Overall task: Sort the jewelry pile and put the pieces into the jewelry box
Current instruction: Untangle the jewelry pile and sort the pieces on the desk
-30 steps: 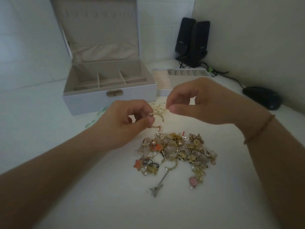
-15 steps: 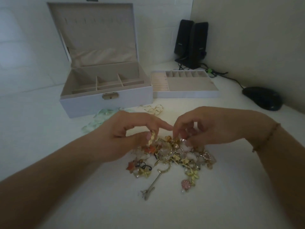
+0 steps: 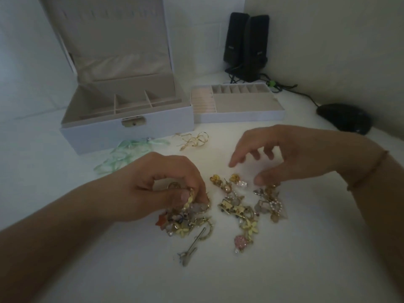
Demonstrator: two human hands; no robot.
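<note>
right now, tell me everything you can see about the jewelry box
The jewelry box is pale, white outside with a beige, soft-looking lining. Its lid stands open, nearly upright, with a gathered pocket along its lower part. Dividers split the base into compartments, and the ones in view look empty. A small gold clasp sits at the middle of the front wall. It stands on the white table at the back left, with a matching tray right beside it on the right. Neither hand touches it.

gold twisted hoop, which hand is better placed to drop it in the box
Left. The left hand already pinches the gold twisted hoop and sits nearer the jewelry box; the right hand hovers open.
</note>
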